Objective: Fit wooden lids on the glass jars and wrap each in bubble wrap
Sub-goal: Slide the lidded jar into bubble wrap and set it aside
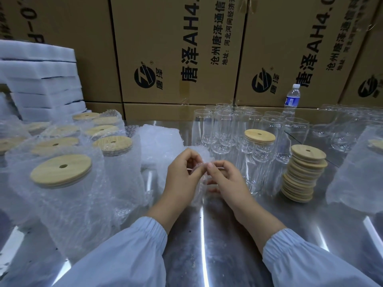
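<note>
I see both hands meeting over the steel counter (207,235); the left hand (182,179) and the right hand (226,179) pinch the edge of a sheet of bubble wrap (196,158) between fingertips; left of the hands stand wrapped jars (68,195) with wooden lids; right of them a lidded jar (257,160), a stack of lids (304,172), bare glass jars (223,125) behind; cardboard boxes (178,50) at the back.

Steel table (217,235): jars (223,129), lids (302,175)
</note>
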